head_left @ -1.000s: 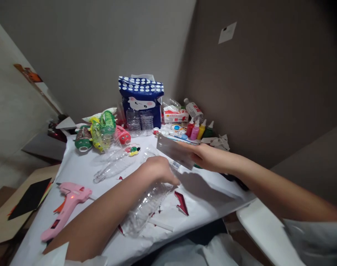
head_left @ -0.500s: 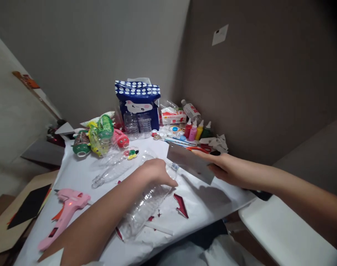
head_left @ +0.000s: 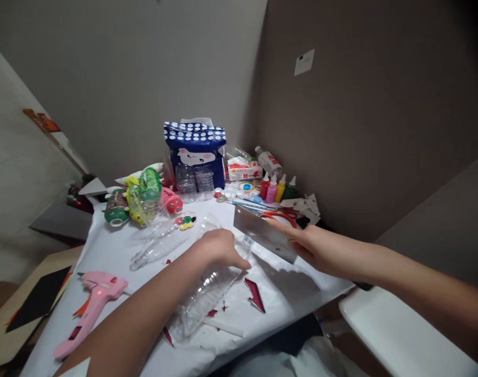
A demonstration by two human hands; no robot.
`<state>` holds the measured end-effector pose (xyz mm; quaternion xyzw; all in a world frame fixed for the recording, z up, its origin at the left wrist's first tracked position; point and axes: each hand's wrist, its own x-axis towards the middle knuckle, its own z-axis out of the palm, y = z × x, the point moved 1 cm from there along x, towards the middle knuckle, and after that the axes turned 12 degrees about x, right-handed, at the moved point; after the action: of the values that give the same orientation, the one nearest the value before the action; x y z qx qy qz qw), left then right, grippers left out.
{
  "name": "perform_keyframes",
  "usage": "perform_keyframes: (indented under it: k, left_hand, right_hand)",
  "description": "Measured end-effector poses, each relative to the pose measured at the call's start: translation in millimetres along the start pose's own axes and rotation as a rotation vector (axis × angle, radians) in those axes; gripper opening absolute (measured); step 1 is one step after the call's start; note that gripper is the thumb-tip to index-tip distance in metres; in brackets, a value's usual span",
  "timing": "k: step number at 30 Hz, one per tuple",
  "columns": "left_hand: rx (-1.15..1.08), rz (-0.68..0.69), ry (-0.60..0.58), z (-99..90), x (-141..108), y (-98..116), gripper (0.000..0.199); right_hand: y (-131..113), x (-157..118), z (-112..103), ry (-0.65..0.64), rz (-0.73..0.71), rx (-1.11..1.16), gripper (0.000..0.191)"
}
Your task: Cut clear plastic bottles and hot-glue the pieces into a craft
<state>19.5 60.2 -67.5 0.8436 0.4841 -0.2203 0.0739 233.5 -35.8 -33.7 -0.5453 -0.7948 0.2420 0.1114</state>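
Observation:
A clear plastic bottle [head_left: 201, 298] lies on its side on the white-covered table [head_left: 278, 309], its neck toward the back. My left hand [head_left: 223, 248] is wrapped over its upper part from above. In my right hand [head_left: 309, 243] is a broad metal blade [head_left: 264, 230], held over the table just right of the bottle's neck; my fingers hide its handle. Dark red scraps [head_left: 255, 296] lie close to the bottle. Left of it rests another clear bottle [head_left: 156, 248].
A pink glue gun [head_left: 95, 309] lies at the left. Decorated bottles [head_left: 144, 193], a blue bag [head_left: 195, 152], paint bottles [head_left: 272, 189] and orange-handled scissors [head_left: 280, 217] are at the back. A white seat [head_left: 403, 330] stands at the right.
The view has shifted slightly. The blade and my right hand have moved a little left and lower, nearer the bottle's neck. My left hand keeps its hold.

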Motion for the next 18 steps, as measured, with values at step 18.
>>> perform_keyframes:
  k: [18]
  left_hand:
    - [0.0, -0.018, 0.036, 1.5, 0, 0, 0.068]
  right_hand:
    - [-3, 19, 7, 0.035, -0.015, -0.083, 0.075]
